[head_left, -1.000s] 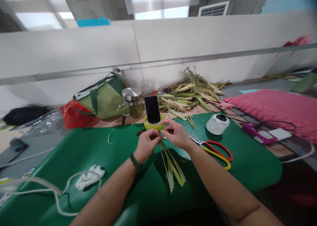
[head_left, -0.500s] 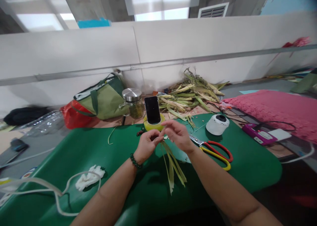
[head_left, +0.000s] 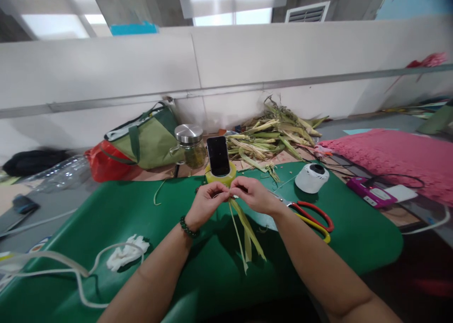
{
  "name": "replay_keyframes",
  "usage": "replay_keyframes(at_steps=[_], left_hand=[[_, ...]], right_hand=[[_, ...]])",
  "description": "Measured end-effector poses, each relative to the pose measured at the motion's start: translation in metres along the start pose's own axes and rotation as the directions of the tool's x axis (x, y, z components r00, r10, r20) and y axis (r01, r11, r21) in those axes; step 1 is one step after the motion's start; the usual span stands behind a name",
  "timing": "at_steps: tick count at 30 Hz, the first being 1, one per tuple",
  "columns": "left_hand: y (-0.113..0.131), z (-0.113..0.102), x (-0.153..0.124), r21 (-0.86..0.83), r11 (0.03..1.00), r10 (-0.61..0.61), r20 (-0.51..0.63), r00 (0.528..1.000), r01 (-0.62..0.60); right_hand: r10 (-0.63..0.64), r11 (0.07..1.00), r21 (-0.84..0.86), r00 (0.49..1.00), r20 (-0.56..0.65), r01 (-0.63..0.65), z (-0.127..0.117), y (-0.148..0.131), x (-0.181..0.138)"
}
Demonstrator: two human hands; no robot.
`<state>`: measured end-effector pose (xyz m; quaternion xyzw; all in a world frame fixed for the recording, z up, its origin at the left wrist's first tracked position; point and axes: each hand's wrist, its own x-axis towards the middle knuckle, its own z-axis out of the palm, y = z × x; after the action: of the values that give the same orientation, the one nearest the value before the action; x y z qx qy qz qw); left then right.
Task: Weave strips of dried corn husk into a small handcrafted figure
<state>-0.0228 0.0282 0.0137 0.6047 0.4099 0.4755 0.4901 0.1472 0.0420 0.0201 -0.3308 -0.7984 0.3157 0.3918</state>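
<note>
The pale green leaf strips (head_left: 248, 226) hang just below the left hand (head_left: 207, 205) and right hand (head_left: 255, 196), loose ends trailing toward the person above the green surface (head_left: 364, 233). Both hands are pinched closed, thumb to forefinger, on the strips' upper end (finer finger detail is too small to tell), near the yellow tape roll (head_left: 231, 172).

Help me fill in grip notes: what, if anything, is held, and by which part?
Left hand and right hand pinch the pale green strips at their gathered upper end; lower ends hang loose.
</note>
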Motion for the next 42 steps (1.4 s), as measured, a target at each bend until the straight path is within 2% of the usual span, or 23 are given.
replay_keyframes(at_steps=[5,8,11,14,16,19,22,25,28,31,33,39,42], left_hand=[[-0.002,-0.002,0.001,-0.05,0.998,-0.037,-0.079,0.996,0.033],[-0.002,-0.005,0.002,-0.061,0.998,-0.033,-0.098,0.995,0.027],[0.0,-0.006,0.002,-0.082,0.996,-0.029,-0.089,0.996,0.022],[0.004,-0.006,0.0,-0.081,0.997,-0.015,-0.055,0.998,0.011],[0.005,-0.006,0.0,-0.049,0.999,0.023,-0.047,0.999,-0.025],[0.005,-0.005,-0.001,0.04,0.992,0.122,-0.063,0.99,-0.12],[0.003,-0.003,-0.003,0.235,0.938,0.287,-0.109,0.952,-0.256],[0.002,-0.001,-0.006,0.498,0.766,0.518,-0.105,0.849,-0.406],[0.002,-0.001,-0.008,0.654,0.573,0.675,-0.035,0.737,-0.494],[0.003,-0.002,-0.008,0.699,0.477,0.735,0.016,0.678,-0.533],[0.003,-0.002,-0.008,0.696,0.473,0.744,0.013,0.668,-0.541],[-0.002,-0.001,-0.007,0.636,0.566,0.722,-0.076,0.688,-0.524],[-0.004,-0.001,-0.006,0.637,0.559,0.729,-0.074,0.68,-0.531]], right_hand=[[-0.071,0.995,-0.072,0.997,-0.02,0.07,0.005,0.005,-0.001],[-0.072,0.996,-0.047,0.997,-0.041,0.07,0.008,0.006,0.0],[0.037,0.992,0.127,0.995,-0.093,-0.025,0.01,0.003,0.0],[0.143,0.919,0.37,0.99,0.003,-0.134,0.012,0.001,0.001],[0.116,0.88,0.456,0.991,0.067,-0.134,0.014,0.0,0.001],[0.082,0.887,0.454,0.996,0.018,-0.082,0.019,0.002,0.001],[0.091,0.949,0.311,0.991,-0.096,-0.057,0.025,0.005,0.001],[0.082,0.981,0.188,0.983,-0.163,-0.05,0.028,0.005,0.001],[0.096,0.976,0.209,0.984,-0.148,-0.064,0.028,0.003,0.002],[0.118,0.967,0.239,0.987,-0.112,-0.088,0.028,0.002,0.003],[0.141,0.954,0.28,0.985,-0.103,-0.108,0.028,0.002,0.004],[0.22,0.872,0.461,0.973,-0.073,-0.163,0.028,0.001,0.003],[0.225,0.866,0.467,0.973,-0.041,-0.18,0.027,0.0,0.003]])
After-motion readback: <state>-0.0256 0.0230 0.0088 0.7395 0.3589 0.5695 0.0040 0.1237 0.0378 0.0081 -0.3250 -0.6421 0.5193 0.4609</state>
